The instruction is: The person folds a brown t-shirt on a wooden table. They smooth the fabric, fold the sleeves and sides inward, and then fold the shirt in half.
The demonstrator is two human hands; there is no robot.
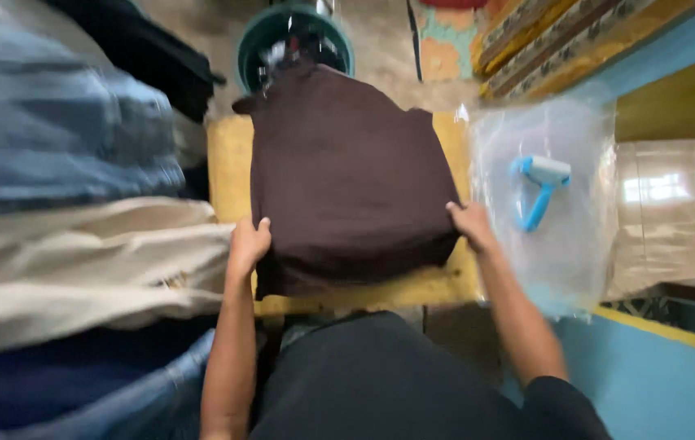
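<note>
A folded dark brown cloth garment (347, 171) lies in the middle of a yellow padded counter (229, 159). The left hand (248, 243) grips its near left corner, fingers curled over the edge, and the right hand (469, 224) pinches its near right corner. Just right of the garment lies a clear plastic bag (567, 244) with a blue and white lint roller (539, 186) on it. Folded blue jeans and cream cloth (78, 261) are stacked to the left, and a green plastic bucket (254, 41) stands beyond the counter.
</note>
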